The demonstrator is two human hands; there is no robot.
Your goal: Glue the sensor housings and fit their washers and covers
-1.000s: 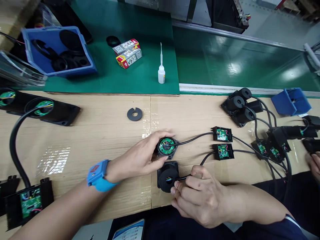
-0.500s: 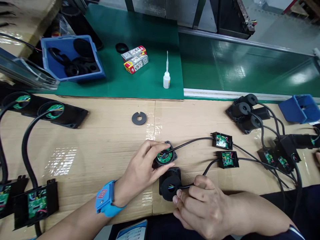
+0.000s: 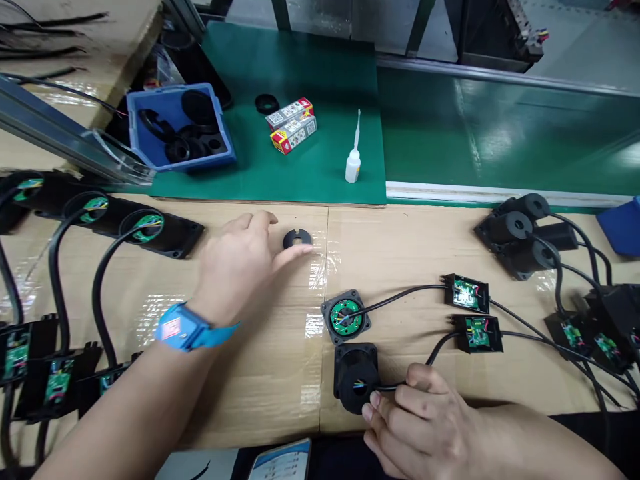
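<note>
My left hand (image 3: 237, 263) hovers over the cardboard-covered bench, fingers stretched out, its fingertips just short of a flat black slotted ring (image 3: 297, 239). It holds nothing. A black housing with a round green circuit board (image 3: 345, 316) lies alone on the bench, its black cable running right to a small open box with a board (image 3: 468, 293). My right hand (image 3: 425, 427) is closed on the black cable (image 3: 395, 386) at the mouth of a second black housing (image 3: 355, 377) near the front edge. That cable leads to another open box (image 3: 478, 333).
A blue bin of black rings (image 3: 180, 127), two small cartons (image 3: 293, 125) and a white glue bottle (image 3: 353, 163) stand on the green mat behind. Finished housings with cables (image 3: 130, 230) line the left; more black parts (image 3: 520, 230) and boxes lie at the right. A blue bin (image 3: 623, 227) sits far right.
My left hand let go of the housing with the green board and moved up and left toward the black ring. The right hand kept its grip on the cable. The view shifted left.
</note>
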